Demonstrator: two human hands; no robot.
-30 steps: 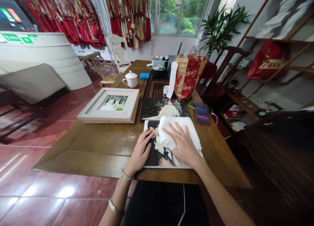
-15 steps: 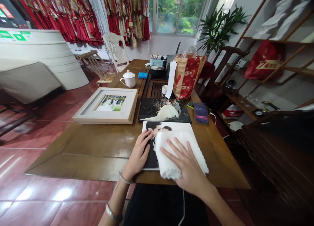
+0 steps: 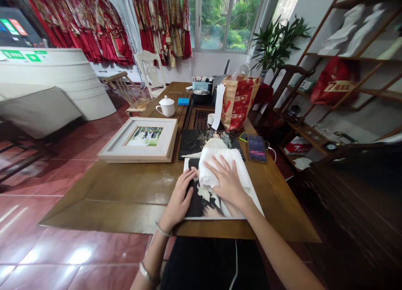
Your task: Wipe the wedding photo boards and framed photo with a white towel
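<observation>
A photo print (image 3: 201, 202) of a couple lies flat near the front edge of the wooden table. My left hand (image 3: 181, 194) rests on its left side, fingers stretched out. My right hand (image 3: 228, 181) lies flat with spread fingers on a folded white cloth (image 3: 207, 172), pressing it against the upper part of the print. The cloth hides the faces in the print and overlaps a second, dark photo print (image 3: 193, 141) just beyond, which shows a white gown.
Left of the prints sit light wooden picture frames (image 3: 138, 139), stacked. Behind are a lidded white cup (image 3: 166, 107), a blue box (image 3: 183, 102), a black bowl (image 3: 201, 96) and a paper bag (image 3: 237, 103). A phone (image 3: 256, 148) with a cable lies at right on the table (image 3: 125, 198).
My right hand has slid the white cloth away from me, up the print, uncovering its lower part and covering the faces. My left hand stays nearly in place.
</observation>
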